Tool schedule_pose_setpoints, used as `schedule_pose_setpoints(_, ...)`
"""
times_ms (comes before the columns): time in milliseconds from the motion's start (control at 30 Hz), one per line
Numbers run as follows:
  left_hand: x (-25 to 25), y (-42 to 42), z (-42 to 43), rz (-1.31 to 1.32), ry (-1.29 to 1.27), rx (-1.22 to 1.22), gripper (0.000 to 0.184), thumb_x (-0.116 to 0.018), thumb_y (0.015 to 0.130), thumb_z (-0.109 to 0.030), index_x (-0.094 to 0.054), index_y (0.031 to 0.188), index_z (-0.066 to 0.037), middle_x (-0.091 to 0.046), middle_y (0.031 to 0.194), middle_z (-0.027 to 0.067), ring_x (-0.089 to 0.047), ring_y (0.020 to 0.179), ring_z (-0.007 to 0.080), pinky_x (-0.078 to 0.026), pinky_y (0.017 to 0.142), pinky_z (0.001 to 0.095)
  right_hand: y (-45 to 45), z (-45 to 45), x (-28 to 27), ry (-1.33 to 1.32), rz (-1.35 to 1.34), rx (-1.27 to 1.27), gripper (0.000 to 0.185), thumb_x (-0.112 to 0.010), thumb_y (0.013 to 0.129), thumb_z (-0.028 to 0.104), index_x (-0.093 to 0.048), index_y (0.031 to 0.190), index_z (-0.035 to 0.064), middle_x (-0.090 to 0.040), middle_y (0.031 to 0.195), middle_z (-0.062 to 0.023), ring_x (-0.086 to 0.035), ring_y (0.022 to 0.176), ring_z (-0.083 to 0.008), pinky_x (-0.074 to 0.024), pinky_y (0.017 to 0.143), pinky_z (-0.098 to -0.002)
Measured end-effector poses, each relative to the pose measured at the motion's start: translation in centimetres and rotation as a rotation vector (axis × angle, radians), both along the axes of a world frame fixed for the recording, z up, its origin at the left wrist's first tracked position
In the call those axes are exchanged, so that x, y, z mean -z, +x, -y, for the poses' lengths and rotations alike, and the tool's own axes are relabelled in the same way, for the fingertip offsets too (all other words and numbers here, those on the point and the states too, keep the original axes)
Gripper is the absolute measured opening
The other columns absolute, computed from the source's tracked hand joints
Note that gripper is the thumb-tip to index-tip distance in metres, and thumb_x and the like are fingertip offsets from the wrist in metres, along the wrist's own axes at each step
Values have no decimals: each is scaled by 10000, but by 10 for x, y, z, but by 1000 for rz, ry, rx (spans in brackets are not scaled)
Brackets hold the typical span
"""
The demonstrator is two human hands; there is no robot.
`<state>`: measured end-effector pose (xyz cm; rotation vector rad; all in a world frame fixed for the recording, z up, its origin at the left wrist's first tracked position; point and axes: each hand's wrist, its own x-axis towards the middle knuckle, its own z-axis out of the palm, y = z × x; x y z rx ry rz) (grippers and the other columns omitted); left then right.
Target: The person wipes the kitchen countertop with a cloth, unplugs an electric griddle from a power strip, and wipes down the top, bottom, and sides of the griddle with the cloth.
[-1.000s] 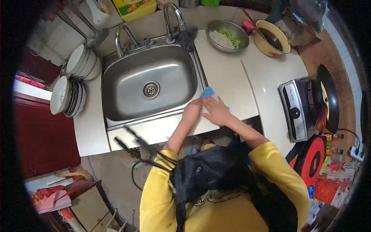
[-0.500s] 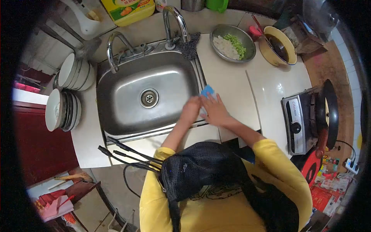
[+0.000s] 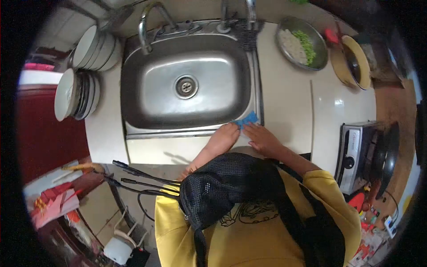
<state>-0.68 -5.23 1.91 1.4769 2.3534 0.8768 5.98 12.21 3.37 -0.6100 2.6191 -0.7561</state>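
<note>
A blue-and-white cloth point(image 3: 250, 118) lies bunched at the front right corner of the steel sink point(image 3: 155, 125), over its rim. My left hand point(image 3: 225, 137) is closed on the cloth's left end, with the fingers bent. Close beside it, my right hand point(image 3: 263, 139) grips and presses the cloth from above, its fingers partly curled. Part of the cloth is hidden beneath both hands. The sink basin holds no dishes, and its drain point(image 3: 186, 87) is visible.
Stacked bowls point(image 3: 66, 95) stand left of the sink. Two faucets point(image 3: 143, 33) rise behind it. At the back right are a metal bowl point(image 3: 284, 52) of chopped white and green food and a yellow pot point(image 3: 340, 66). A gas stove point(image 3: 351, 155) stands far right.
Both hands have moved with the cloth from the sink's right rim to its front right corner, nearer my body. The camera view has also shifted.
</note>
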Motion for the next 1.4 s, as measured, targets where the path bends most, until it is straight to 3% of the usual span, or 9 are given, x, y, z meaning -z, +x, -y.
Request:
schedule_pose_setpoints(167,-10,6,40,-64,-9,-220,194,-446,621,-48,-455,801,23,-461,865,140,-451,825,275,-391,704,317,-27,35,4,-12,6,-204,491,-459,710,147,-274,1136,-14,-267,1188,-167,-228,1119,-289,-195,914,-371)
schedule_pose_setpoints(333,-15,-2,102,-254,-27,-523,139,-457,585,-22,-467,716,24,-488,769,142,-478,743,266,-397,679,312,-64,104,20,-123,-134,-350,473,-435,725,127,-264,1140,-20,-237,1203,-166,-188,1142,-262,-183,925,-359)
schedule_pose_setpoints(533,-29,-19,179,-266,-209,-860,133,-497,611,-45,-471,735,-3,-480,767,125,-476,739,264,-406,662,323,-111,207,32,-333,-302,-408,387,-388,720,69,-331,1087,-40,-320,1146,-180,-269,1099,-294,-224,904,-360)
schedule_pose_setpoints(767,-15,-56,244,-682,-704,-709,133,-454,610,-124,-524,688,-42,-491,722,44,-442,773,174,-376,658,294,-147,287,23,-248,-252,-438,390,-355,694,26,-327,1070,-72,-303,1156,-200,-241,1113,-297,-222,906,-372)
schedule_pose_setpoints(867,-22,-71,264,-565,-782,-610,116,-456,607,-122,-529,662,-50,-499,710,41,-439,746,168,-362,627,271,-149,310,27,-214,-220,-392,385,-353,703,40,-324,1068,-79,-294,1165,-198,-227,1122,-287,-209,913,-370)
schedule_pose_setpoints(1000,-21,-71,271,-659,-594,-488,101,-456,603,-124,-524,638,-59,-496,704,37,-434,735,165,-350,608,259,-154,313,23,-196,-195,-341,387,-342,722,71,-319,1081,-71,-290,1177,-176,-209,1135,-263,-182,927,-352)
schedule_pose_setpoints(1067,-24,-69,275,-475,-489,-535,107,-456,595,-122,-516,649,-53,-490,711,44,-435,738,167,-349,617,262,-148,313,16,-186,-164,-317,392,-334,728,67,-302,1094,-69,-288,1180,-171,-218,1131,-266,-193,924,-349)
schedule_pose_setpoints(1133,-30,-57,280,-519,-453,-487,119,-455,592,-119,-512,667,-46,-486,715,49,-435,739,170,-350,619,264,-135,312,8,-188,-31,-250,391,-329,724,41,-301,1101,-60,-285,1180,-175,-231,1125,-268,-204,920,-346)
schedule_pose_setpoints(1400,-16,17,283,-499,-276,-313,142,-445,597,-141,-504,681,-44,-460,704,61,-421,741,185,-334,626,285,-59,286,7,-28,-172,-491,458,-409,668,31,-300,1107,-40,-251,1200,-171,-242,1122,-270,-253,890,-370)
